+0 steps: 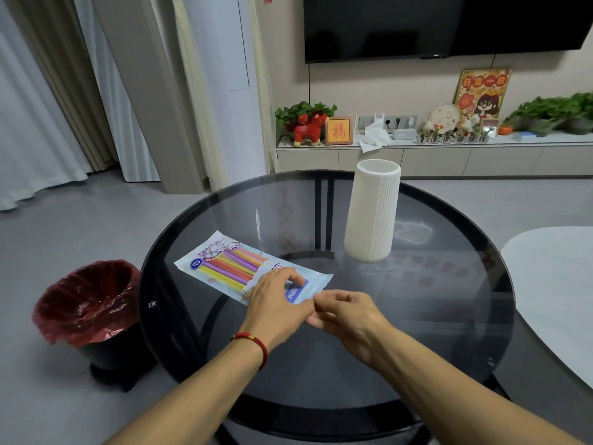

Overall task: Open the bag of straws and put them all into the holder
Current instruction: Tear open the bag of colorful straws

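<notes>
A flat plastic bag of straws (224, 263) lies on the round dark glass table (433, 300), with pink, orange, yellow and purple straws showing through it. My left hand (276, 303) rests on the bag's near right end, fingers pressing on it. My right hand (345, 311) is beside it, with thumb and fingers pinching the bag's near edge. The holder (373, 210), a tall white ribbed vase with an open top, stands upright on the table beyond the bag to the right. It looks empty from here.
A black bin with a red liner (86, 303) stands on the floor left of the table. A white table surface (552, 277) overlaps at the right. A low cabinet with ornaments and plants runs along the far wall.
</notes>
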`<action>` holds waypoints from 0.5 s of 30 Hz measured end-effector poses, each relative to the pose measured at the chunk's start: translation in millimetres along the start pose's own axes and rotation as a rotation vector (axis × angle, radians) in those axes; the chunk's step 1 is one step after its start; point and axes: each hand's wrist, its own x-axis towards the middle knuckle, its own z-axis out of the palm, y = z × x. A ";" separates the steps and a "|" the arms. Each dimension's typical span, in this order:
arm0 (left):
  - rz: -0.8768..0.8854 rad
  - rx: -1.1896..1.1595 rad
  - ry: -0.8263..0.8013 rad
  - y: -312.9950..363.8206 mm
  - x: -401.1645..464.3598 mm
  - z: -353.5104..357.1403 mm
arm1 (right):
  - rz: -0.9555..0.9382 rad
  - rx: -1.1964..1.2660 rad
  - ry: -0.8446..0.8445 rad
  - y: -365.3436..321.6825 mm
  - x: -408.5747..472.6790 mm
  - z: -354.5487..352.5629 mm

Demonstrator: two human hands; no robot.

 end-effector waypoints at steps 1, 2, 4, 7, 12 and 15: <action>-0.012 -0.013 0.003 0.4 0.2 -1.2 | 0.002 0.004 0.003 -0.5 0.2 -0.2; -0.024 -0.029 0.007 0.9 0.1 -2.3 | 0.003 0.003 0.004 -1.0 -0.1 -0.1; -0.035 -0.046 0.013 1.2 0.5 -3.5 | 0.002 -0.003 0.009 -0.9 0.5 0.2; -0.042 -0.046 0.007 0.8 0.1 -3.1 | 0.025 -0.005 0.006 -2.2 2.4 1.1; -0.048 -0.018 0.007 -0.6 0.2 -0.7 | 0.080 -0.015 0.006 -6.2 3.4 2.5; -0.051 -0.019 0.007 -1.4 0.3 0.2 | 0.067 -0.021 -0.003 -4.6 3.1 3.0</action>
